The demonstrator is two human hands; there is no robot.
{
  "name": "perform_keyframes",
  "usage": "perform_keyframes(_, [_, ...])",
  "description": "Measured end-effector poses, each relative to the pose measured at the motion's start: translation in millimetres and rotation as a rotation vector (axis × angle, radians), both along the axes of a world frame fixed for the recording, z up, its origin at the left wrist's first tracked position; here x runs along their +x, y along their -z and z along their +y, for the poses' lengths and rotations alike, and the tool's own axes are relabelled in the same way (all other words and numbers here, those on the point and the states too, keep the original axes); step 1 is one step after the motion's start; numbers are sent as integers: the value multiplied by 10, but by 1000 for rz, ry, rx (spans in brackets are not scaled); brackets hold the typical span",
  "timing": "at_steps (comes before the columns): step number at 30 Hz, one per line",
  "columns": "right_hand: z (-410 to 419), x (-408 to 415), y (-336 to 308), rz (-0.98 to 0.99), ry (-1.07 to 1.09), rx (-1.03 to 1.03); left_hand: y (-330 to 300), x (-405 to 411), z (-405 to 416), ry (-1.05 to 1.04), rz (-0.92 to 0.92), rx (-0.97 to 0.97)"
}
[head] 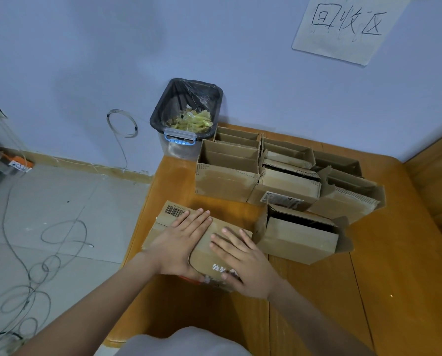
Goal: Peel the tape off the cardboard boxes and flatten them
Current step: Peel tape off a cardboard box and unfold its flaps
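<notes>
**Flattened box near the table's left edge, open boxes behind**

A flattened cardboard box (202, 232) lies flat at the near left of the table, one corner hanging past the left edge. Its far left corner carries a black barcode; white printed characters show on its near end, beside a strip of red.

Just to its right stands an open box (299, 237), its flaps spread and its inside dark.

Farther back, a cluster of open boxes (279, 170) stands packed side by side, tops open and flaps upright. The front left one shows pale patches on its near face. The middle one has a printed label on its near side. Several have ragged, torn edges.
</notes>
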State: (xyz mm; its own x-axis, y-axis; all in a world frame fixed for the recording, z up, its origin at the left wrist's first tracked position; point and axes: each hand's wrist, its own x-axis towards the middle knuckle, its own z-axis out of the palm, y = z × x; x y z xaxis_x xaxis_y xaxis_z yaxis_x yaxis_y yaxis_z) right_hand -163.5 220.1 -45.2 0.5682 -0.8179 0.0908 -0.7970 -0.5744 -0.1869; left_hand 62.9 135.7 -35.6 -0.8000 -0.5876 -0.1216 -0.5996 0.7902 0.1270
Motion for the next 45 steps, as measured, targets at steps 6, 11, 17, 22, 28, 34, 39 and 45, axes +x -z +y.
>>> perform_keyframes(6, [65,-154,100,36,-15,87,-18,9,-4,-3,27,22])
perform_keyframes(11, [107,-185,98,18,30,80,-37,10,-8,-6,26,43])
perform_keyframes(17, [218,-257,131,-36,69,34,-10,21,3,-12,38,47])
perform_keyframes(22, [359,-369,173,-72,111,15,-22,29,7,-10,39,74])
perform_keyframes(28, [448,-369,228,-61,157,20,-2,49,-51,-13,38,88])
perform_keyframes(34, [481,-382,275,-54,167,44,-5,87,-77,-22,71,140])
perform_keyframes(39, [529,-439,298,-22,158,53,-14,81,-82,-2,67,147])
perform_keyframes(45, [600,-391,332,-50,193,56,-80,41,-28,7,-40,105])
